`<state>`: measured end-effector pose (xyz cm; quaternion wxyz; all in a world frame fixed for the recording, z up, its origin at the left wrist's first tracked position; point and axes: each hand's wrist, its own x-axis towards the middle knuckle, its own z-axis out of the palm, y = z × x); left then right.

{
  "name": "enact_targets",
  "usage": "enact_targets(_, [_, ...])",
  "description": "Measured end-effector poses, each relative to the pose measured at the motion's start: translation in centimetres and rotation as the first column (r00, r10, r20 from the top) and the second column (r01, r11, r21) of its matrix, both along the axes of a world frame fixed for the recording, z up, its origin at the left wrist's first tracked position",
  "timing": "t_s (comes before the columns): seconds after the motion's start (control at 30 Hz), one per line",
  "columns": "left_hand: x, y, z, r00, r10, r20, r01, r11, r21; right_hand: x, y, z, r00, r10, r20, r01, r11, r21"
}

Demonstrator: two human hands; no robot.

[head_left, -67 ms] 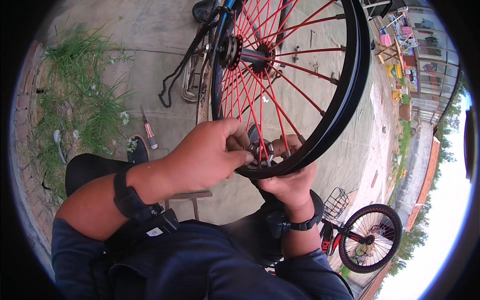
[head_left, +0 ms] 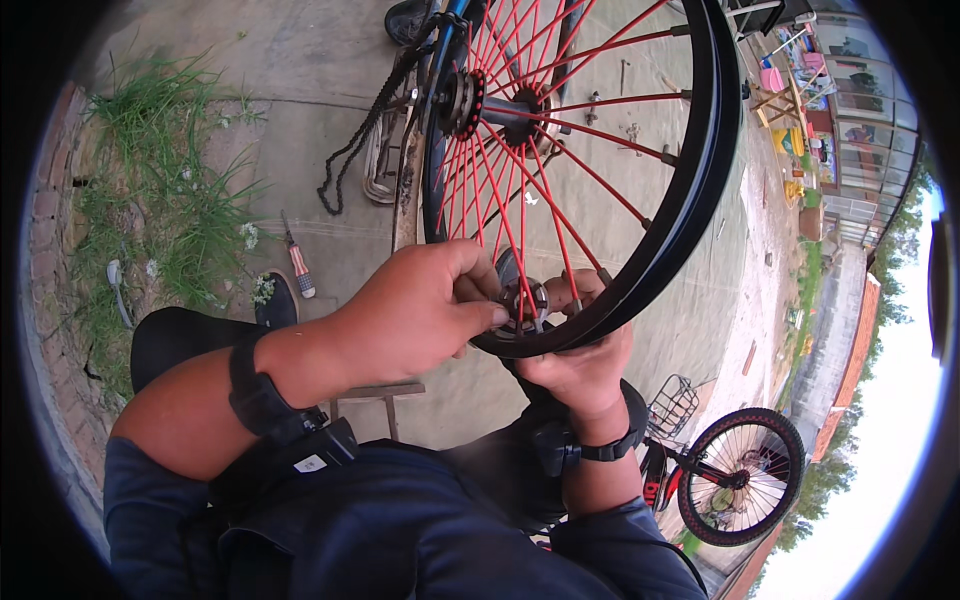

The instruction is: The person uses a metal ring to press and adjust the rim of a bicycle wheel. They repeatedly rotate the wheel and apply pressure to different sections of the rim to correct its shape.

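A bicycle wheel (head_left: 705, 200) with a black rim and red spokes stands tilted before me. At its near end, a small round metal spoke wrench (head_left: 528, 303) sits among the spokes just inside the rim. My left hand (head_left: 410, 310) pinches the left edge of this wrench between thumb and fingers. From below, my right hand (head_left: 583, 365) grips the rim, its thumb under it. Its fingers come up through the spokes beside the wrench; whether they touch it is hard to tell. The wheel's hub (head_left: 500, 115) lies farther off.
A dark chain (head_left: 350, 155) hangs at the frame left of the wheel. On the concrete lie a screwdriver (head_left: 299, 262) and some small metal parts (head_left: 592, 108). Another bicycle wheel (head_left: 740, 477) stands at the lower right. Grass (head_left: 165, 180) grows at the left.
The round spoke wrench has turned slightly between my fingers. Both hands and the wheel are almost where they were.
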<state>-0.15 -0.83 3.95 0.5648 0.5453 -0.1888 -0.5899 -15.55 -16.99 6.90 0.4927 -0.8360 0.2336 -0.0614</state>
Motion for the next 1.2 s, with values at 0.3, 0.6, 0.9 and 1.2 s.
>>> enact_targets(0.3, [0.1, -0.1, 1.5, 0.993, -0.012, 0.114, 0.014, 1.000, -0.018, 0.2, -0.3, 0.1, 0.988, 0.117, 0.102, -0.105, 0.987, -0.119])
enact_targets(0.6, [0.5, -0.2, 1.5, 0.987, -0.095, -0.127, 0.095, 0.995, -0.007, 1.6, 0.9, 0.8, 0.999, -0.011, 0.037, 0.017, 0.985, -0.174])
enact_targets(0.9, [0.8, 0.1, 1.5, 0.966, -0.119, -0.232, 0.112, 0.993, -0.043, 1.6, 0.9, 1.1, 1.000, 0.024, -0.014, -0.026, 0.977, -0.213])
enact_targets(1.2, [0.7, -0.1, 1.1, 0.956, -0.108, -0.272, 0.101, 0.994, -0.039, 1.4, 0.8, 0.9, 0.998, 0.052, -0.022, -0.056, 0.964, -0.258])
